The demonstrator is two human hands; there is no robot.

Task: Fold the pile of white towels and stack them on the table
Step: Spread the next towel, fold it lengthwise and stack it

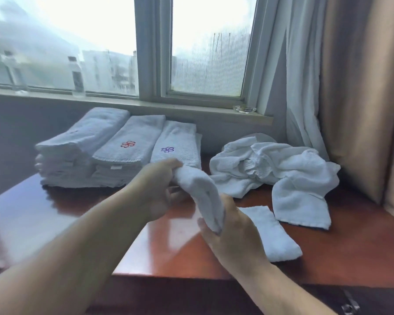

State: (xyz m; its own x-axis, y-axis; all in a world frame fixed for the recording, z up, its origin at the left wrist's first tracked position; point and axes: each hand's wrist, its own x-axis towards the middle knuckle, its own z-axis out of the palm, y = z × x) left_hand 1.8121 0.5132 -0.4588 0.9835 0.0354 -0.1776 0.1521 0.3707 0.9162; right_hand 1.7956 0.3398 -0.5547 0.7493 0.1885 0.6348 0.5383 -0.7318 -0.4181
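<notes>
Both forearms reach forward over the reddish wooden table [55, 214], meeting near its middle. The left hand [155, 189] is raised slightly, its fingers curled round the upper end of a bunched white towel [203, 194], thumb on top. The right hand [232, 230] sits lower and nearer the camera, palm turned inward, its fingers wrapped round the towel's lower end, so the cloth arcs between the two hands above the tabletop. Motion blur softens the fingers.

At the back left, under the window sill [168, 108], stand three stacks of folded towels side by side: a tall left stack [77, 144], a middle stack [127, 153] topped by a towel with a red flower emblem, and a low right stack [178, 144] with a purple emblem. To the right lies the unfolded pile of white towels [273, 169], crumpled, near the curtain [359, 98]. A narrow folded towel [271, 233] lies flat just beside the right hand.
</notes>
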